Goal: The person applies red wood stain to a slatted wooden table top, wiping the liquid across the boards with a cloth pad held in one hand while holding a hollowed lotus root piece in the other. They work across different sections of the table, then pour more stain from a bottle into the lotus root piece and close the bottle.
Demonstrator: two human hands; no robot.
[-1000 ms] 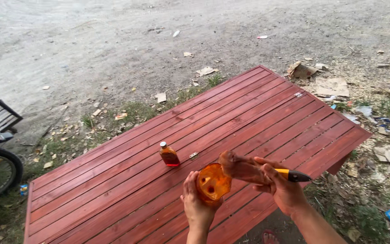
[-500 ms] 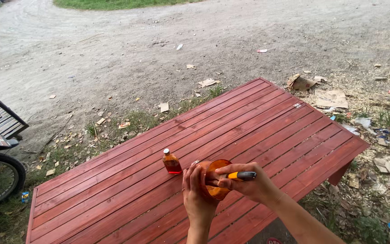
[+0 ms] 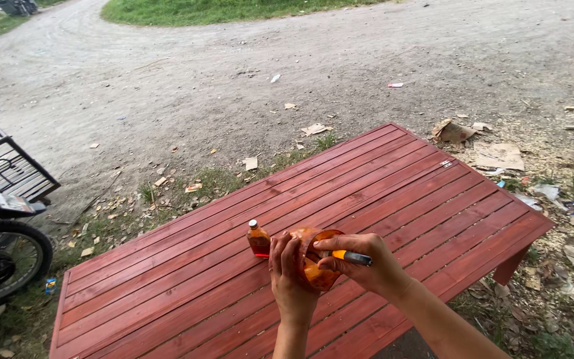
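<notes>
Orange, glossy rounded object (image 3: 317, 262), maybe a small pot or fruit shell, held just above the red slatted wood surface (image 3: 393, 193), near its front edge. Left hand (image 3: 291, 279) cups its side, grip clamped on it. Right hand (image 3: 367, 266) closed round a yellow-handled tool w/ dark end (image 3: 352, 257), tip at the object's open top. Looks light, stiff, prob. smooth and a bit slippery; best held round the body. Opening faces up and toward the viewer; tool's long axis runs left-right. Small amber bottle (image 3: 258, 240) upright just beside. Motorbike wheel (image 3: 1, 262) far left.

Only a small bottle (image 3: 258, 239) stands just left of both hands on the red slatted table (image 3: 400, 193).
</notes>
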